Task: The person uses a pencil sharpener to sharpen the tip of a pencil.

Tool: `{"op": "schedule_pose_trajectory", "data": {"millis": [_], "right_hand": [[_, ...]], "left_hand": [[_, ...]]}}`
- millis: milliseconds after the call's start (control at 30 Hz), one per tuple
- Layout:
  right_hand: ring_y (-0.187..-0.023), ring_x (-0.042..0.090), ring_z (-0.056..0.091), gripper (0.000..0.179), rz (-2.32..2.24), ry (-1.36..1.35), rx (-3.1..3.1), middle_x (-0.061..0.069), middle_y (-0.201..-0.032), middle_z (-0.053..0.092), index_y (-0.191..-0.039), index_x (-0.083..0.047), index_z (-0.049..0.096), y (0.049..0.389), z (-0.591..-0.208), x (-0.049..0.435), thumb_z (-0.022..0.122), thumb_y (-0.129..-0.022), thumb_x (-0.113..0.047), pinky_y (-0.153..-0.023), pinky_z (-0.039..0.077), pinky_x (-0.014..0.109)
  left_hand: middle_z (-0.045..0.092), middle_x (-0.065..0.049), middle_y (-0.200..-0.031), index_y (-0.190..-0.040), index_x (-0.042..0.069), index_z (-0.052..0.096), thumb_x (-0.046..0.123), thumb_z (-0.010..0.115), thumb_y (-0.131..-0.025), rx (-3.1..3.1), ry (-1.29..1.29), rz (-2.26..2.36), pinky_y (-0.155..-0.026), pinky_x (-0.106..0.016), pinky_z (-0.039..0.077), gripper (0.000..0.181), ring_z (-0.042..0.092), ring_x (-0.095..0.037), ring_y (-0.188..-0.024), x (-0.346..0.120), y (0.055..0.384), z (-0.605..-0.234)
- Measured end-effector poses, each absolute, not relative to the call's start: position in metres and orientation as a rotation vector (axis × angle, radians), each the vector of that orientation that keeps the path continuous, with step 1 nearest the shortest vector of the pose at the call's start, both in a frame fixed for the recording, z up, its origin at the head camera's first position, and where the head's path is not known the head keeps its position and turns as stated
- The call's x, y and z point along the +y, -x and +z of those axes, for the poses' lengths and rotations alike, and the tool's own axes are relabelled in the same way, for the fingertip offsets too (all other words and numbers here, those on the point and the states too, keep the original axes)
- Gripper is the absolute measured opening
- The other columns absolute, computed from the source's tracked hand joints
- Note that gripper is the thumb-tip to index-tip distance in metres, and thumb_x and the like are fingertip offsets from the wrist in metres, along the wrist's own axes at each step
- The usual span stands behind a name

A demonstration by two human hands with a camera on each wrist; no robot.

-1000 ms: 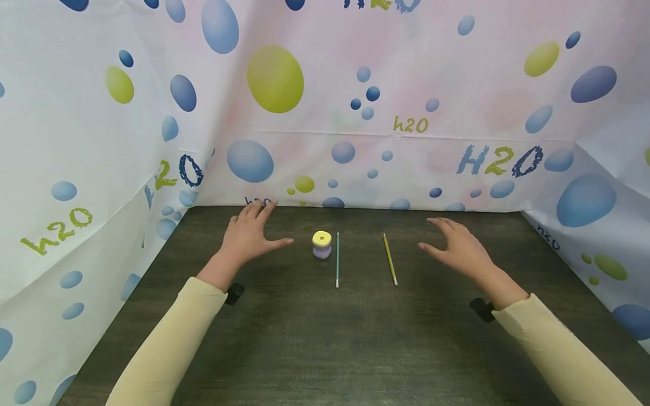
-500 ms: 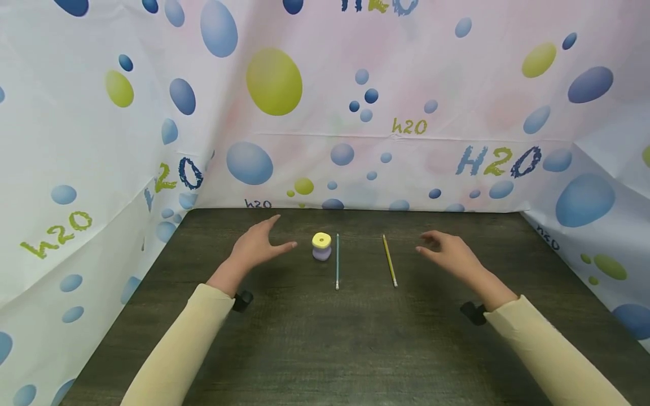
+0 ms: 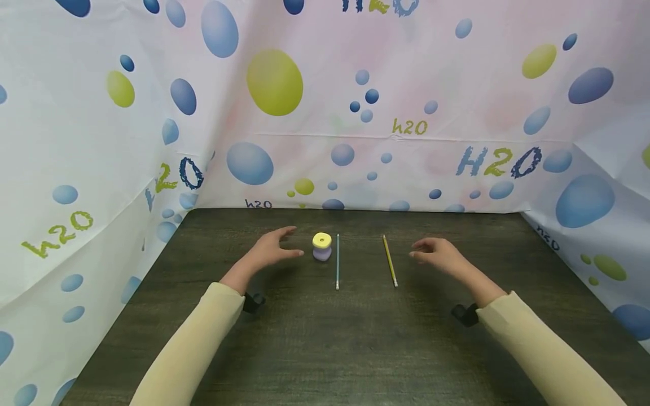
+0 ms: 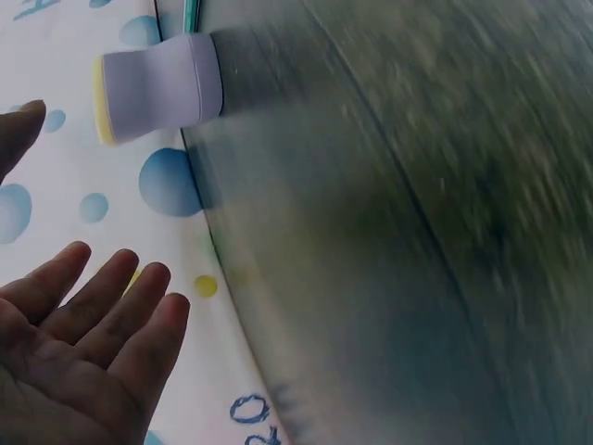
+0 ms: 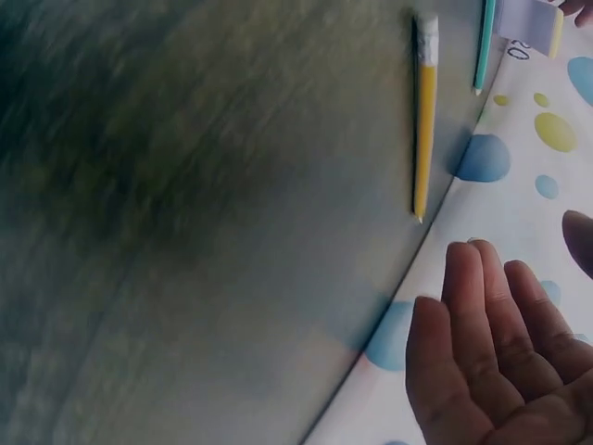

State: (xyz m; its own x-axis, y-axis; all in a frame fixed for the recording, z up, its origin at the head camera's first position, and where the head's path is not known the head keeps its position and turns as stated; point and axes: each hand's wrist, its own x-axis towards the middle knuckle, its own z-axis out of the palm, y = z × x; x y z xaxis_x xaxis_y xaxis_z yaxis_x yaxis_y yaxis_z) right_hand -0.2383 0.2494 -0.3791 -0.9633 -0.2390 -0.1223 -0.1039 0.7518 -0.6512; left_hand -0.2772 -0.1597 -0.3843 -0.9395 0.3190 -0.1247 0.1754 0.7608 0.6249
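Note:
A waisted pencil sharpener (image 3: 322, 252), lilac with a yellow top and a small hole in it, stands upright on the dark table (image 3: 325, 349). Just right of it lies a teal pencil (image 3: 337, 262), its eraser end toward me. Farther right is a yellow pencil (image 3: 390, 260), slightly slanted. My left hand (image 3: 268, 252) hovers left of the sharpener, thumb and fingers apart, nothing in it. To the right of the yellow pencil hangs my right hand (image 3: 440, 257), fingers loosely bent, also holding nothing. In the left wrist view the sharpener (image 4: 153, 88) is beyond the fingertips.
A white cloth backdrop (image 3: 315, 118) with blue and green spots rises behind the table and along both sides. Each wrist carries a small black camera, such as the left wrist camera (image 3: 254, 303).
Both hands have come inward and a little nearer, the left toward the sharpener and the right toward the yellow pencil. Their fingers have bent more. The sharpener and pencils lie as before.

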Motion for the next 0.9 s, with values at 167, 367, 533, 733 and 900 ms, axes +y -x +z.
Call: {"op": "schedule_pose_trajectory", "data": {"millis": [167,367,533,733,900], "right_hand": [[-0.108,0.041,0.071,0.045,-1.073,0.215,2.643,0.035,-0.132,0.061,-0.134,0.013,0.055,0.242,-0.385,0.245,0.058,-0.104,-0.02,-0.084,0.062,0.045],[-0.109,0.041,0.071,0.046,-1.14,0.154,2.546,0.037,-0.137,0.057,-0.136,0.016,0.051,0.245,-0.392,0.236,0.057,-0.104,-0.017,-0.083,0.063,0.042],[-0.106,0.037,0.072,0.049,-1.198,0.106,2.494,0.037,-0.139,0.056,-0.139,0.017,0.048,0.246,-0.396,0.23,0.058,-0.104,-0.016,-0.082,0.064,0.04],[-0.111,0.037,0.07,0.053,-1.253,0.07,2.42,0.038,-0.143,0.051,-0.145,0.016,0.041,0.247,-0.399,0.226,0.056,-0.105,-0.016,-0.088,0.063,0.041],[-0.113,0.038,0.069,0.052,-1.249,0.054,2.391,0.038,-0.144,0.051,-0.146,0.016,0.041,0.25,-0.403,0.225,0.054,-0.106,-0.016,-0.089,0.062,0.041]], "left_hand": [[0.043,-0.025,-0.159,-0.158,0.004,0.036,0.031,0.071,-0.096,2.689,-0.397,1.003,-0.117,-0.06,0.04,0.076,0.042,-0.044,-0.147,-0.15,0.281,-0.389],[0.046,-0.024,-0.158,-0.156,0.003,0.039,0.025,0.072,-0.095,2.644,-0.355,1.106,-0.117,-0.055,0.043,0.073,0.044,-0.041,-0.147,-0.136,0.283,-0.398],[0.045,-0.022,-0.159,-0.154,0.001,0.042,0.02,0.073,-0.094,2.622,-0.34,1.169,-0.116,-0.053,0.045,0.07,0.046,-0.039,-0.146,-0.126,0.284,-0.406],[0.045,-0.023,-0.158,-0.153,-0.001,0.042,0.016,0.073,-0.093,2.574,-0.325,1.244,-0.115,-0.052,0.046,0.07,0.048,-0.04,-0.145,-0.121,0.287,-0.413],[0.046,-0.025,-0.156,-0.154,-0.002,0.04,0.013,0.074,-0.092,2.532,-0.292,1.279,-0.115,-0.05,0.047,0.072,0.05,-0.039,-0.143,-0.115,0.29,-0.416]]}}
